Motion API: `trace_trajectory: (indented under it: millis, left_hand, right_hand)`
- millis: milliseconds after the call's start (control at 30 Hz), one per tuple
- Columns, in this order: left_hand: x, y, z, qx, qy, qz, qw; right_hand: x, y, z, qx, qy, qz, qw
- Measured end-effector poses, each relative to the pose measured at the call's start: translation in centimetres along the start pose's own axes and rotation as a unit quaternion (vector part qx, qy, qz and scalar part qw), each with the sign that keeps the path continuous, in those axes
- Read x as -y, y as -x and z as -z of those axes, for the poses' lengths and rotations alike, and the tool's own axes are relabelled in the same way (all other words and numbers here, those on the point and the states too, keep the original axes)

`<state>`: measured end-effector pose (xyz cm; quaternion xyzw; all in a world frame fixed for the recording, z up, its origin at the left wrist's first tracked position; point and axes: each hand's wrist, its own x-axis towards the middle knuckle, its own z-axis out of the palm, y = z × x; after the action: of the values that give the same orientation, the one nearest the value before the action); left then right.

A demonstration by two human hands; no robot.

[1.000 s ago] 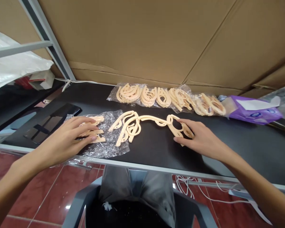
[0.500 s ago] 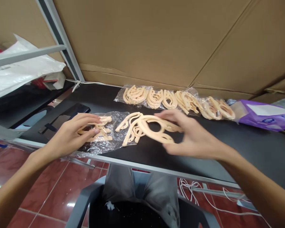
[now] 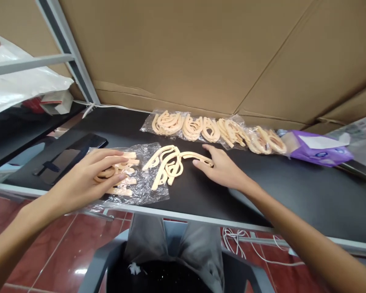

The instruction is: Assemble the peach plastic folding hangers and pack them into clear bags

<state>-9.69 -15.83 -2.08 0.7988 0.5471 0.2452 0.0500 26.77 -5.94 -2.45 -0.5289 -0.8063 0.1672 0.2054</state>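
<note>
My left hand (image 3: 90, 175) rests over pale wooden cut-out pieces (image 3: 129, 162) that lie on a clear plastic bag (image 3: 146, 191). Its fingers and thumb curl around the pieces and partly hide them. Several loose curved wooden pieces (image 3: 171, 162) overlap on the black tabletop to the right of the bag. My right hand (image 3: 221, 167) has thumb and fingers on either side of the end of a curved wooden piece (image 3: 192, 154), which reaches left to the loose pile.
Bagged wooden pieces (image 3: 192, 127) form a row along the back, against cardboard (image 3: 186, 57). A purple tissue pack (image 3: 320, 150) lies at the right end. Near my left hand is a dark phone (image 3: 91, 141). A metal shelf post (image 3: 70, 49) stands back left.
My right hand has lowered its tilted wooden piece toward the tabletop, beside the loose pile. My left hand stays over the bagged pieces. The whole view has shifted slightly.
</note>
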Motion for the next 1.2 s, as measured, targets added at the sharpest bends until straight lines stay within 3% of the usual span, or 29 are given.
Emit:
trace_trajectory:
  millis: [67, 267, 333, 433, 567, 700, 833, 967, 1100, 1200]
  left_hand:
    - [-0.1, -0.3, -0.2, -0.001, -0.019, -0.021, 1.000]
    - [-1.1, -0.8, -0.4, 0.010, -0.039, -0.036, 0.999]
    - [-1.3, -0.8, -0.3, 0.014, -0.044, -0.035, 0.998]
    - [-1.3, -0.7, -0.1, 0.033, -0.057, -0.034, 0.997]
    - [-1.3, -0.6, 0.1, 0.031, -0.067, -0.053, 0.996]
    - [-0.8, -0.7, -0.3, 0.006, -0.059, -0.063, 0.996]
    - [-0.6, -1.0, -0.6, -0.001, -0.046, -0.063, 0.997]
    - [-1.3, -1.2, -0.1, -0.043, -0.016, 0.006, 0.999]
    - [-2.0, -1.4, 0.8, -0.059, 0.028, 0.042, 0.997]
    - [-2.0, -1.6, 1.2, -0.039, 0.058, 0.040, 0.997]
  right_hand:
    - [0.2, 0.6, -0.6, 0.020, 0.007, -0.017, 1.000]
    - [5.3, 0.1, -3.0, 0.077, 0.029, 0.006, 0.997]
    - [5.5, -0.2, -3.1, 0.089, 0.039, 0.025, 0.995]
    - [3.5, 0.0, -1.9, 0.079, 0.038, 0.062, 0.994]
    - [-1.5, 1.3, 1.0, 0.074, 0.003, 0.104, 0.992]
    - [-4.6, 3.1, 2.7, 0.038, 0.020, 0.013, 0.999]
    - [-4.1, 4.2, 2.0, 0.016, 0.075, -0.018, 0.997]
    - [-3.6, 4.8, 1.7, -0.004, 0.074, -0.014, 0.997]
    - [-5.1, 5.5, 3.7, -0.017, -0.001, -0.037, 0.999]
    - [-5.0, 5.5, 5.4, -0.087, -0.053, -0.033, 0.994]
